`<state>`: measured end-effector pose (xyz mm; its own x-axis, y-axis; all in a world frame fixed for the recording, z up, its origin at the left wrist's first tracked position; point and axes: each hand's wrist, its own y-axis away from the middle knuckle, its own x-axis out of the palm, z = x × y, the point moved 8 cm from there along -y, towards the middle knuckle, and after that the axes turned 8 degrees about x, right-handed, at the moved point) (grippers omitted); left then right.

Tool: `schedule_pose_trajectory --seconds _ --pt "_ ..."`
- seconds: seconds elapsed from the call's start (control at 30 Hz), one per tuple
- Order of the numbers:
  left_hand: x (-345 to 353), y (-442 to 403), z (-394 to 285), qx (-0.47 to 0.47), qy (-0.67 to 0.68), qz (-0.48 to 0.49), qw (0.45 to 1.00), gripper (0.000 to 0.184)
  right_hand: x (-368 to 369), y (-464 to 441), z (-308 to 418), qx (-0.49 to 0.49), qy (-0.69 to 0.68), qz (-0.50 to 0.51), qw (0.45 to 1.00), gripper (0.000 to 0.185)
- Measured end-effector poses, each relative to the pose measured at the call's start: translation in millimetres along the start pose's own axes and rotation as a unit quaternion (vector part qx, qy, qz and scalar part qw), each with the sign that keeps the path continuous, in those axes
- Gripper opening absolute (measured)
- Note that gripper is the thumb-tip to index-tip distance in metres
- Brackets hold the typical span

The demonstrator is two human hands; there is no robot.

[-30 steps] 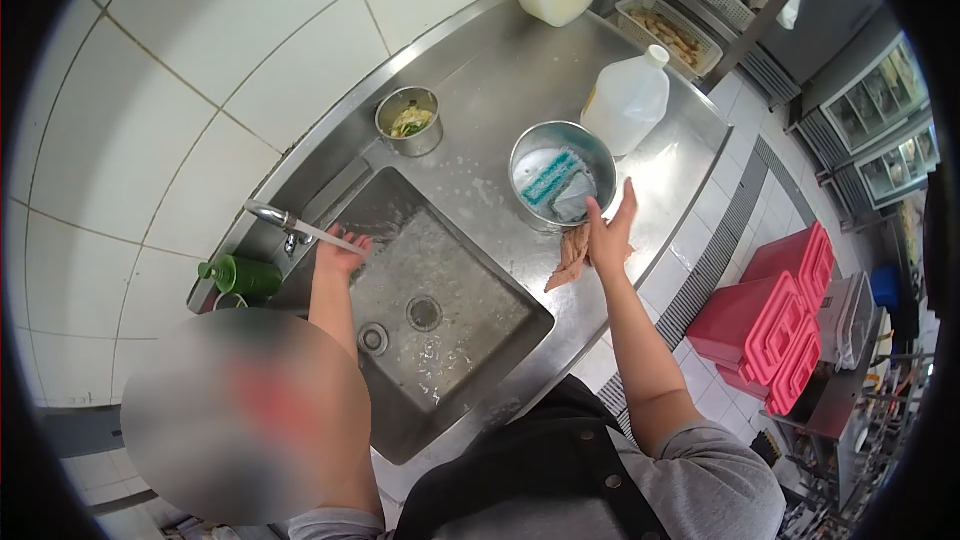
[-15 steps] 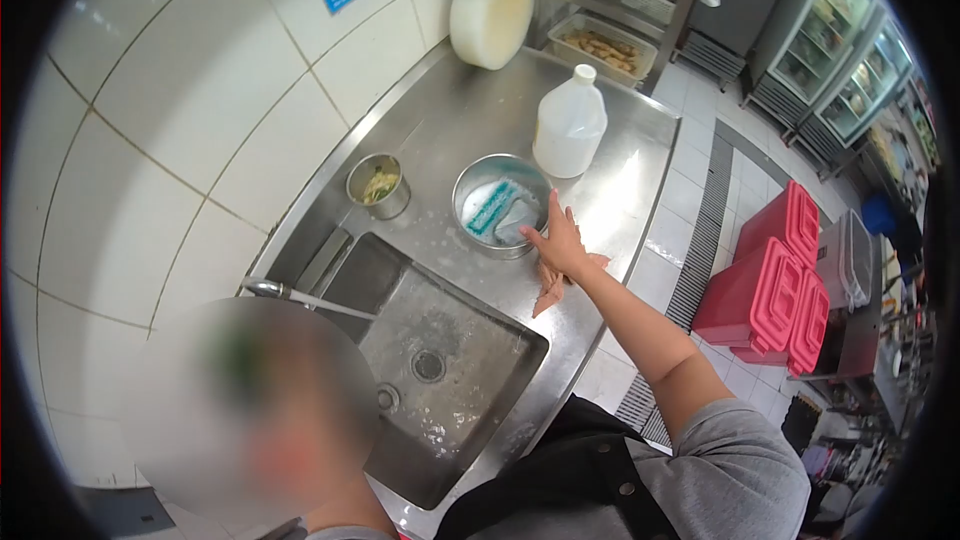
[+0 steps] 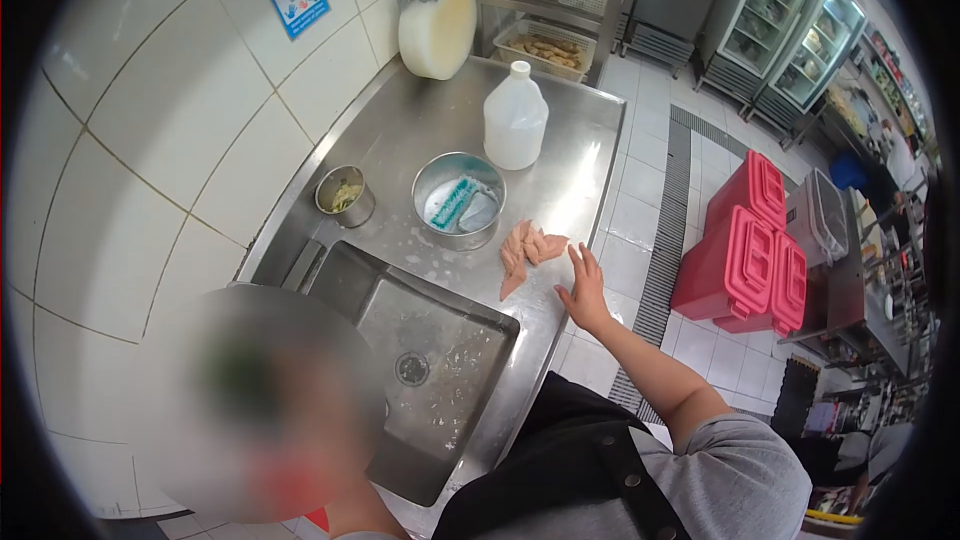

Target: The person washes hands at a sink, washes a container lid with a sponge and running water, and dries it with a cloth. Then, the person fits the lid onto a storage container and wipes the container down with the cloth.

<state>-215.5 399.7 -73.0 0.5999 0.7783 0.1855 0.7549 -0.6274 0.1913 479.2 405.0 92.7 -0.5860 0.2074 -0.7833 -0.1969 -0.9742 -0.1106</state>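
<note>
My right hand (image 3: 585, 290) hovers near the counter's front edge with its fingers spread and nothing in it. Just left of it lies a crumpled peach cloth (image 3: 527, 252) on the steel counter. Beyond the cloth stands a metal pot (image 3: 460, 202) with a teal-edged sponge (image 3: 455, 204) and a greyish pad in suds. A small metal cup (image 3: 345, 197) holding yellowish-green scraps is at the left. The sink (image 3: 430, 340) is wet, with drops around its drain. A blurred patch hides my left hand and the faucet; only part of my left forearm shows below.
A white plastic jug (image 3: 515, 120) stands behind the pot. A thick white round block (image 3: 437, 28) leans on the tiled wall at the back. Red lidded bins (image 3: 735, 265) are on the floor at the right. Other people are partly visible at the far right.
My right hand has left the pot's rim and drawn back toward the counter's front edge. My left hand has gone from the water stream into the blurred area. The view has turned rightward.
</note>
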Motion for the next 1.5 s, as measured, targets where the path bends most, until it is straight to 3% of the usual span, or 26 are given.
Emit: schedule_pose_trajectory --seconds 0.03,0.07,0.1,0.13,0.17,0.23,0.27,0.33,0.37,0.43,0.5,0.53,0.6,0.63,0.77,0.87,1.0,1.13,1.2,1.23,1.3,1.33,1.4,1.43,1.5 --pt "6.4 24.2 26.2 -0.067 0.023 0.065 0.995 0.016 -8.9 1.4 -2.7 0.015 0.003 -0.018 1.000 0.082" --pt "0.9 47.5 58.5 -0.106 -0.010 0.066 0.992 0.019 -18.9 1.2 -6.2 0.030 0.006 -0.038 0.999 0.082" --pt "-7.2 70.1 103.2 -0.183 0.069 0.057 0.979 0.016 -25.5 -1.5 -5.9 0.033 -0.006 -0.044 0.998 0.084" --pt "-17.4 100.3 129.5 -0.221 -0.055 0.092 0.969 0.009 -28.0 -5.7 -8.4 0.036 -0.007 -0.051 0.998 0.084" --pt "-11.7 135.9 143.3 -0.273 -0.075 0.202 0.938 0.011 -27.8 -11.9 -9.6 0.018 -0.011 -0.059 0.998 0.086" --pt "-0.9 213.1 142.9 -0.304 -0.117 0.076 0.943 0.015 -23.0 -25.1 -11.7 0.004 -0.001 -0.048 0.999 0.090" --pt "23.1 249.2 132.6 -0.303 -0.116 0.081 0.942 0.015 -13.1 -31.2 -14.4 0.012 0.038 -0.013 0.999 0.090" --pt "71.9 296.9 97.7 -0.201 -0.128 0.064 0.969 0.015 10.4 -37.9 -13.6 0.014 0.106 0.055 0.993 0.092" --pt "97.1 319.8 93.0 -0.200 -0.126 0.068 0.969 0.015 22.3 -39.5 -12.6 0.007 0.137 0.088 0.987 0.093" --pt "158.3 353.3 66.0 -0.050 -0.122 0.121 0.984 0.017 48.4 -37.1 -9.3 -0.070 0.165 0.164 0.970 0.089" --pt "221.0 386.6 48.9 0.003 -0.136 0.174 0.975 0.018 74.1 -28.2 -14.5 -0.148 0.092 0.279 0.944 0.074" --pt "257.1 401.0 42.6 0.052 -0.151 0.222 0.962 0.019 65.2 -39.7 -22.0 -0.144 0.089 0.276 0.946 0.074" --pt "319.2 421.0 46.7 0.069 -0.138 0.257 0.954 0.019 34.7 -44.4 -24.9 -0.185 -0.108 0.306 0.928 0.060" --pt "352.7 429.4 47.9 0.102 -0.147 0.296 0.938 0.018 -3.2 -49.4 -33.0 -0.199 -0.089 0.244 0.945 0.050" --pt "474.0 483.2 38.5 0.202 -0.163 0.404 0.877 0.018 -73.5 -48.2 -172.7 -0.153 -0.093 0.163 0.970 0.042" --pt "535.9 510.9 67.6 0.178 -0.174 0.457 0.854 0.017 -134.0 -7.8 -304.7 -0.044 -0.018 0.148 0.988 0.037" --pt "592.6 554.5 132.3 0.133 -0.185 0.560 0.797 0.017 -216.3 72.4 -432.2 0.193 0.043 0.101 0.975 0.029" --pt "616.7 592.0 210.2 0.119 -0.274 0.638 0.710 0.021 -271.4 101.8 -471.1 0.229 0.009 -0.021 0.973 0.025" --pt "613.8 598.7 269.2 0.197 -0.409 0.702 0.548 0.026 -285.4 91.1 -478.3 0.241 -0.013 -0.057 0.969 0.025" --pt "613.8 575.6 316.4 0.191 -0.408 0.708 0.544 0.026 -288.5 81.7 -483.3 0.245 -0.019 -0.061 0.967 0.024" --pt "578.3 535.1 414.9 0.123 -0.521 0.756 0.376 0.033 -291.1 60.5 -498.7 0.244 -0.014 -0.062 0.968 0.024" --pt "582.7 544.3 410.3 0.117 -0.525 0.757 0.371 0.033 -290.1 53.7 -509.2 0.237 -0.011 -0.063 0.969 0.024" --pt "563.5 530.9 405.7 -0.194 -0.650 0.598 0.427 0.030 -279.7 44.2 -550.9 0.276 -0.016 -0.032 0.961 0.024" --pt "566.1 536.2 395.4 -0.234 -0.636 0.539 0.500 0.021 -265.6 41.3 -583.1 0.309 -0.019 -0.007 0.951 0.025" --pt "576.1 545.4 393.0 -0.235 -0.643 0.509 0.522 0.018 -216.4 57.6 -677.0 0.371 -0.040 0.042 0.927 0.030"
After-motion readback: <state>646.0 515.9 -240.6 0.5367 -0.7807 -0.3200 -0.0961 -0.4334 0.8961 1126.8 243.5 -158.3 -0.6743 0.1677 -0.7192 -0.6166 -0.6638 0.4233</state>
